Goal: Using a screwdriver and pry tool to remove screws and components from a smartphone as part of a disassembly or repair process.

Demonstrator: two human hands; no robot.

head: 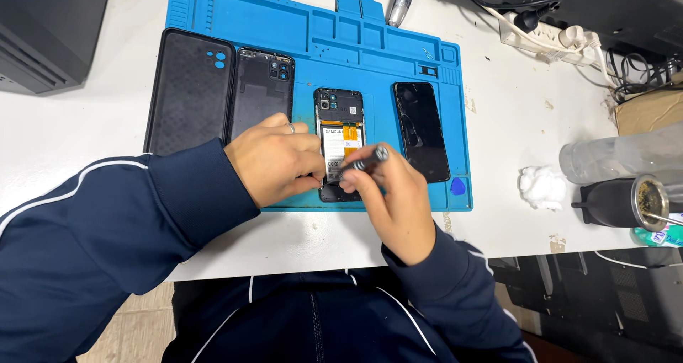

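An opened smartphone [339,121] lies back-up on a blue repair mat [370,46], its white battery and orange flex cable showing. My left hand [274,158] rests on the phone's lower left edge and holds it down; a ring is on one finger. My right hand [393,199] grips a dark screwdriver [364,162] whose tip points at the phone's lower part. Both sleeves are dark blue with white stripes.
Left of the phone lie a black phone case [191,86] and a black back cover [262,93]. A black screen panel [421,130] and a blue pick [458,187] lie to its right. Cotton wad [542,187], metal cup [626,203], clear bottle [619,157] and power strip [551,36] sit farther right.
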